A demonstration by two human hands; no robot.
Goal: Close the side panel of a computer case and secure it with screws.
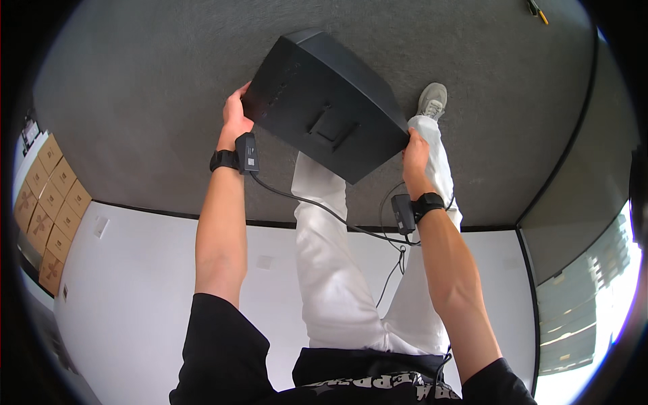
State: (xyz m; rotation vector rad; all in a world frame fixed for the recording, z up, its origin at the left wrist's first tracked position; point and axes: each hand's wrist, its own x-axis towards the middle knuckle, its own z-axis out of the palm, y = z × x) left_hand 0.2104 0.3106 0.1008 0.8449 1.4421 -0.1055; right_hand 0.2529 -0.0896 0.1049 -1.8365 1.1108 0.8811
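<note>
A large black box [324,101] with flat faces hangs tilted in front of my legs, held between my two hands. Two short parallel raised strips and some faint markings show on the face turned toward me. My left hand [236,115] grips its left edge, fingers partly hidden behind it. At the lower right corner, my right hand [416,154] is closed on the box, thumb on the near side. What the box contains cannot be seen.
Each wrist carries a strapped black module [247,154], with a cable [317,204] running between them. Brown cartons [54,202] are stacked at far left. A yellow-handled tool [542,15] lies on the dark grey floor [169,74]. Windows [580,317] stand at right.
</note>
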